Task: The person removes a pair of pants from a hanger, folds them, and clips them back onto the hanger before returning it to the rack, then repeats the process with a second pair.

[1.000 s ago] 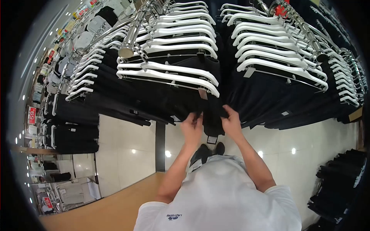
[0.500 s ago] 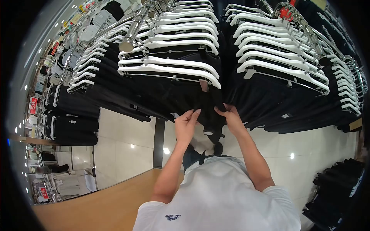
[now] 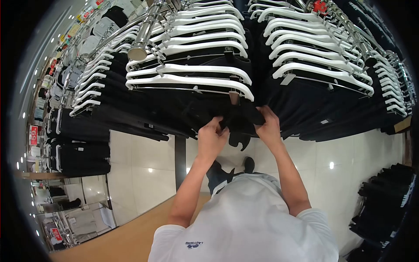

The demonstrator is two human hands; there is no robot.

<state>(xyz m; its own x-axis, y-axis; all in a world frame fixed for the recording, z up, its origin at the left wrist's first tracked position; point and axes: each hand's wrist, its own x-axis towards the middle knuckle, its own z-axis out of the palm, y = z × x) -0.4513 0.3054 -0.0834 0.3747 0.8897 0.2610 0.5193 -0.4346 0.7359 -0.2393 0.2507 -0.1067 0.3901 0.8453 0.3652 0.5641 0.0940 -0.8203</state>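
Note:
A pair of black trousers (image 3: 239,118) hangs from the front white hanger (image 3: 192,81), directly before me. My left hand (image 3: 212,137) pinches the dark cloth on its left side, fingertips partly sunk in the fabric. On the right side, my right hand (image 3: 267,125) is closed on a fold of the same cloth, thumb underneath. Between the two hands the fabric bunches, and a loose dark end dangles below. A brownish tag or clip (image 3: 234,98) shows at the hanger's right end. Black on black hides the garment's exact outline.
Several more white hangers with dark garments fill the right rack (image 3: 323,67) and a left rack (image 3: 89,87). A chrome rail end (image 3: 137,54) juts toward me. A wooden surface (image 3: 144,225) lies at lower left. Dark folded or hung clothes (image 3: 384,205) sit at lower right.
My right hand has moved up and right along the cloth, and the left hand has turned slightly, still gripping. The bunched fabric between them has changed shape, and its dangling end sits higher.

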